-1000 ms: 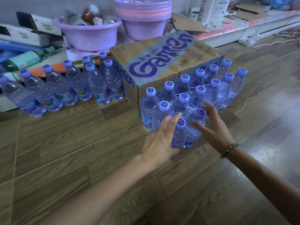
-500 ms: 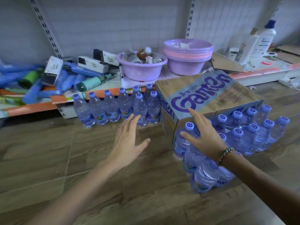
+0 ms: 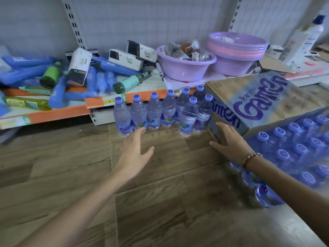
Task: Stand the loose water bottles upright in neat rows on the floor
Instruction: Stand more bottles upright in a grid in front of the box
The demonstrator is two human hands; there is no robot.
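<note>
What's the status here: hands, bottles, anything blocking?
Left hand open, empty, reaching toward the row of bottles by the shelf. Right hand open against the carton. All visible bottles upright. Floor between clear.

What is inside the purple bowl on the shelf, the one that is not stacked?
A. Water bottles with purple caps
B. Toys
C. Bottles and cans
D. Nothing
C: the single purple bowl holds a jumble of small bottles and cans, one with amber liquid, while the stacked bowls sit beside it.
</note>
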